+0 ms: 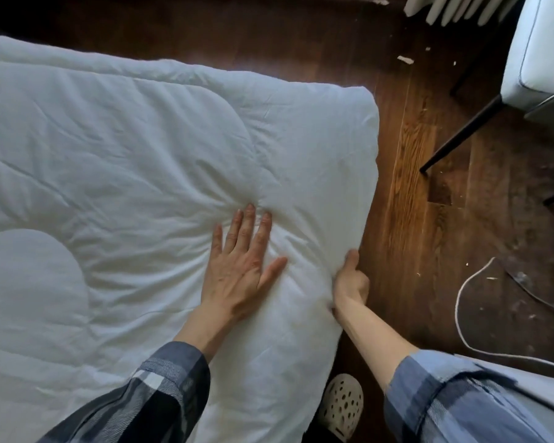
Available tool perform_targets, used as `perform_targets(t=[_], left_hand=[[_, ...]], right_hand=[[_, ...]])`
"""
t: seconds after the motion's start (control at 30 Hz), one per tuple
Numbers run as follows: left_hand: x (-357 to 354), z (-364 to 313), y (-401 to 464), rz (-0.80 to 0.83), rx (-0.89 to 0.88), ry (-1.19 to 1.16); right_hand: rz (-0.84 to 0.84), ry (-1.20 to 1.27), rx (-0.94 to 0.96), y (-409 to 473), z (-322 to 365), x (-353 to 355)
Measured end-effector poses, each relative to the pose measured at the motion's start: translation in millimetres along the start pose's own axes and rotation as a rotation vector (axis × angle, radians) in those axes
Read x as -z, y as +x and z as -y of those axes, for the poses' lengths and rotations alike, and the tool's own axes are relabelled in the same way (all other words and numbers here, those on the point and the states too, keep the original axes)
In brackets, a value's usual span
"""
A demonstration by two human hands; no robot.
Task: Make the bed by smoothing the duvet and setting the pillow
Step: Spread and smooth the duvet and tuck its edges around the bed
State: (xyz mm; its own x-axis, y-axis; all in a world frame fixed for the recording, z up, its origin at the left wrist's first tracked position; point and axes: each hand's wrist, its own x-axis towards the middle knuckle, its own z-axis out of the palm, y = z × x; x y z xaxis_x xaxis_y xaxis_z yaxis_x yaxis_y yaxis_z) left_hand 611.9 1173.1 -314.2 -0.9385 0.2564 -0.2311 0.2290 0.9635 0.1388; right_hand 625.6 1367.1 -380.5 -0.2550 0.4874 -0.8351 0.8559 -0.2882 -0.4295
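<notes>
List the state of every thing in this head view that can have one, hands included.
White quilted duvet: spread over the bed, creased, puckered around the left hand.
Left hand: flat, fingers straight, pressing on the duvet.
Right hand: fingers curled round the duvet's side edge, gripping it.
White perforated clog: on a foot, on the floor beside the bed.
White cord: loose, curved across the dark wooden floor.
Pillow: not in view.

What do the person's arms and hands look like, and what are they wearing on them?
Both hands, left hand and right hand, are bare, with no gloves, rings or watch showing. The forearms are uncovered. Each arm wears a pushed-up plaid shirt sleeve in blue, grey and white checks.
</notes>
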Motion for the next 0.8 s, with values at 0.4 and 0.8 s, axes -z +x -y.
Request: perform_targets(t=[0.4, 0.8], left_hand=[[24.3, 14.0, 97.9, -0.028, -0.048, 0.013], [47.4, 30.9, 197.2, -0.007, -0.094, -0.022]], right_hand=[[0.115, 0.095, -0.108, 26.7, 104.8, -31.6], [-0.102, -0.244, 0.007, 92.0, 153.2, -28.4]])
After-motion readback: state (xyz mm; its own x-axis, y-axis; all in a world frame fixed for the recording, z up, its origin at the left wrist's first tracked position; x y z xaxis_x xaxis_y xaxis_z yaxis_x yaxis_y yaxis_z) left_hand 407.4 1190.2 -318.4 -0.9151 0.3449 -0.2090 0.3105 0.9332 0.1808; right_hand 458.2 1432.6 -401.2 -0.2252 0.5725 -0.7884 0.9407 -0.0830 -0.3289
